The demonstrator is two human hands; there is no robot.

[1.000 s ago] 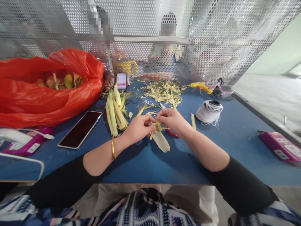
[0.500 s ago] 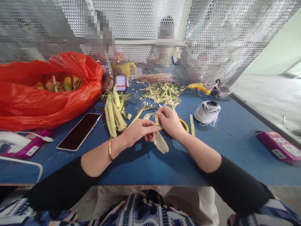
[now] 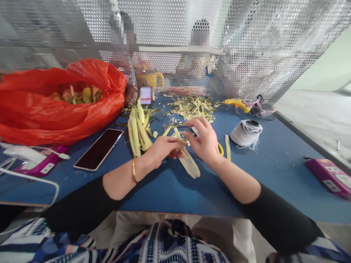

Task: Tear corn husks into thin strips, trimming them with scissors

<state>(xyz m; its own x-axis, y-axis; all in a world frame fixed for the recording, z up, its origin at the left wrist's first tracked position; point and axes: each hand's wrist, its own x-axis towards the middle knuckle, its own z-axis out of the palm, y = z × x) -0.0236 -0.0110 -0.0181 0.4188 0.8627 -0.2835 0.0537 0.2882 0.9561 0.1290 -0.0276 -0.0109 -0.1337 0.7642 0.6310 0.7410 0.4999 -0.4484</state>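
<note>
My left hand (image 3: pixel 167 149) pinches a pale corn husk (image 3: pixel 189 164) between thumb and fingers above the table's front half. The husk's broad end hangs down to the right, and a narrow part pokes up beyond my fingertips. Just right of it is my right hand (image 3: pixel 204 140), thumb and fingers apart, nothing visibly gripped. Under that wrist shows a yellow loop handle (image 3: pixel 220 149); the rest of that tool is mostly hidden. Left of my hands lie several whole husk bundles (image 3: pixel 137 129). A flat husk strip (image 3: pixel 227 147) lies at the right.
Shredded husk (image 3: pixel 194 107) is piled at the back. A red plastic bag (image 3: pixel 104 106) and a phone (image 3: pixel 99 149) are at left. On the right are a white thread spool (image 3: pixel 246 133), a yellow glue gun (image 3: pixel 238 105) and a purple power strip (image 3: pixel 329 177). Perforated metal panels (image 3: pixel 170 29) stand behind.
My right hand has let go of the husk and its fingers have spread. My left hand keeps hold of the husk. The whole view has shifted slightly.
</note>
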